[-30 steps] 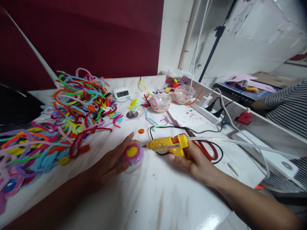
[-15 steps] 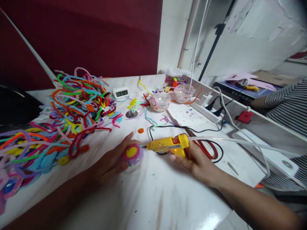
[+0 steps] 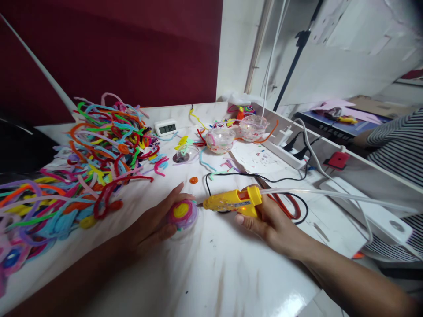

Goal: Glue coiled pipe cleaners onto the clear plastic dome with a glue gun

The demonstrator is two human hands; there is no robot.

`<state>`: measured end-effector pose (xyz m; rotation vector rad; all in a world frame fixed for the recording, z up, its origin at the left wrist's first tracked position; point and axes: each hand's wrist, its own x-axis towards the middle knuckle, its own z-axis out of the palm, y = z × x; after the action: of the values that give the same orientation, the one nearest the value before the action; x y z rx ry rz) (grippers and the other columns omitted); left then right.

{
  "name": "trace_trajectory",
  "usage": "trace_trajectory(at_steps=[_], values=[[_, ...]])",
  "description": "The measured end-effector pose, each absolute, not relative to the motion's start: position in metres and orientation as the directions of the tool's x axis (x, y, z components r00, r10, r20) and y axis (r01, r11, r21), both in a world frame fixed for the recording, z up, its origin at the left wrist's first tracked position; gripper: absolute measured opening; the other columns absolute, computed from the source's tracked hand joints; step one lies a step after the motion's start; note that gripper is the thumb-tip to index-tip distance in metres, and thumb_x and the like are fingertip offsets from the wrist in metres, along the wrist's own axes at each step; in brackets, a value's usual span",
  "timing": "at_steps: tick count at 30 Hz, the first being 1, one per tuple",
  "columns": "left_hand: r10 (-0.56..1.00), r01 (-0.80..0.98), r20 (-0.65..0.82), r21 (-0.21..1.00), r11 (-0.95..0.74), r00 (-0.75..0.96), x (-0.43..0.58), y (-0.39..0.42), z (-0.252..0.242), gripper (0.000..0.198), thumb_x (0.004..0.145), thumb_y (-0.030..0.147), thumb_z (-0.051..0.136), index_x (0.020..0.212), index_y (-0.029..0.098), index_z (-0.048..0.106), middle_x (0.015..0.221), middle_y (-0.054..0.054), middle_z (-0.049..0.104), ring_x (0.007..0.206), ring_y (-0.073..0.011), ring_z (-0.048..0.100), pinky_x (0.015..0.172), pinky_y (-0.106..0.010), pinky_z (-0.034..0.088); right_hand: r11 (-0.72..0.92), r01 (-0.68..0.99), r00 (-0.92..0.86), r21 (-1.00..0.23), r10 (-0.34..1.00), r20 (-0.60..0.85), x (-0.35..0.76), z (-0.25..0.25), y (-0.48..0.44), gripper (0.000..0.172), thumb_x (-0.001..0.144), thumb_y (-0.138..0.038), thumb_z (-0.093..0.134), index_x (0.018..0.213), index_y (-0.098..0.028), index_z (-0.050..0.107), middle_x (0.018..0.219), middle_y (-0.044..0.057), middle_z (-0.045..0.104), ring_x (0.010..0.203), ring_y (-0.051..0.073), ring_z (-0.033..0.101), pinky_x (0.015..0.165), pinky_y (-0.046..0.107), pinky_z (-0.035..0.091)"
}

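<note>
My left hand [image 3: 154, 216] is closed around the left side of a clear plastic ball [image 3: 188, 223], thumb in front and fingers behind. On top of the ball lies a coil of fuzzy pipe cleaner [image 3: 180, 211], yellow in the centre with pink and purple rings. In my right hand [image 3: 264, 220] is a yellow hot glue gun [image 3: 231, 200] with an orange light showing on its body. Its nozzle points left, at or very near the ball's right side; whether it touches, I cannot tell. A long clear glue stick [image 3: 317, 192] runs out of the gun's back.
A heap of coloured pipe cleaners [image 3: 109, 136] covers the left side. Clear bowls [image 3: 220, 141], a small clock [image 3: 165, 127] and an orange coil [image 3: 194, 180] stand beyond the hands. At right are a power strip [image 3: 287, 154], cables and a person in a striped sleeve [image 3: 393, 132].
The glue gun has shifted very slightly to the right. My left hand and the ball look nearly the same.
</note>
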<state>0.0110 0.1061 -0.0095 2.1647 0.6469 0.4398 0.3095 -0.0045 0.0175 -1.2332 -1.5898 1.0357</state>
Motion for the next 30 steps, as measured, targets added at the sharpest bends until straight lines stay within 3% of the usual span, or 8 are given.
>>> trace_trajectory(at_steps=[9, 18, 24, 30], values=[[0.624, 0.29, 0.113, 0.812, -0.506, 0.773, 0.0118, 0.1023, -0.0042, 0.071, 0.096, 0.051, 0.042, 0.155, 0.037, 0.006, 0.152, -0.005, 0.041, 0.135, -0.0317, 0.044, 0.114, -0.047, 0.034, 0.135, 0.262, -0.104, -0.956, 0.988, 0.111, 0.3086, 0.0194, -0.0045, 0.026, 0.093, -0.037, 0.059, 0.115, -0.024, 0.052, 0.109, 0.006, 0.063, 0.098, 0.021, 0.062, 0.085, 0.033, 0.053], [0.658, 0.266, 0.145, 0.835, -0.481, 0.739, 0.0156, 0.0979, -0.0016, 0.065, 0.094, 0.055, 0.043, 0.152, 0.047, 0.013, 0.151, 0.004, 0.044, 0.136, -0.0295, 0.044, 0.113, -0.045, 0.036, 0.091, 0.179, -0.103, -0.98, 0.992, 0.074, 0.3081, 0.0222, -0.0015, 0.03, 0.09, -0.037, 0.063, 0.115, -0.023, 0.053, 0.108, 0.006, 0.066, 0.096, 0.022, 0.064, 0.082, 0.034, 0.055], [0.664, 0.287, 0.093, 0.851, -0.44, 0.742, 0.0138, 0.1001, -0.0045, 0.071, 0.093, 0.059, 0.043, 0.153, 0.044, 0.009, 0.151, 0.0, 0.042, 0.138, -0.0308, 0.041, 0.116, -0.047, 0.031, 0.023, 0.102, -0.095, -0.994, 0.995, 0.013, 0.3061, 0.0234, -0.0013, 0.029, 0.09, -0.035, 0.064, 0.114, -0.023, 0.053, 0.1, 0.003, 0.065, 0.092, 0.02, 0.063, 0.076, 0.031, 0.054], [0.666, 0.302, 0.105, 0.832, -0.466, 0.739, 0.0141, 0.1008, -0.0048, 0.072, 0.093, 0.056, 0.043, 0.154, 0.04, 0.008, 0.151, -0.001, 0.043, 0.137, -0.032, 0.042, 0.114, -0.047, 0.034, 0.01, 0.079, -0.096, -0.997, 0.995, 0.003, 0.3061, 0.0218, 0.0003, 0.028, 0.089, -0.034, 0.065, 0.112, -0.023, 0.054, 0.092, 0.002, 0.062, 0.095, 0.021, 0.061, 0.078, 0.031, 0.052]])
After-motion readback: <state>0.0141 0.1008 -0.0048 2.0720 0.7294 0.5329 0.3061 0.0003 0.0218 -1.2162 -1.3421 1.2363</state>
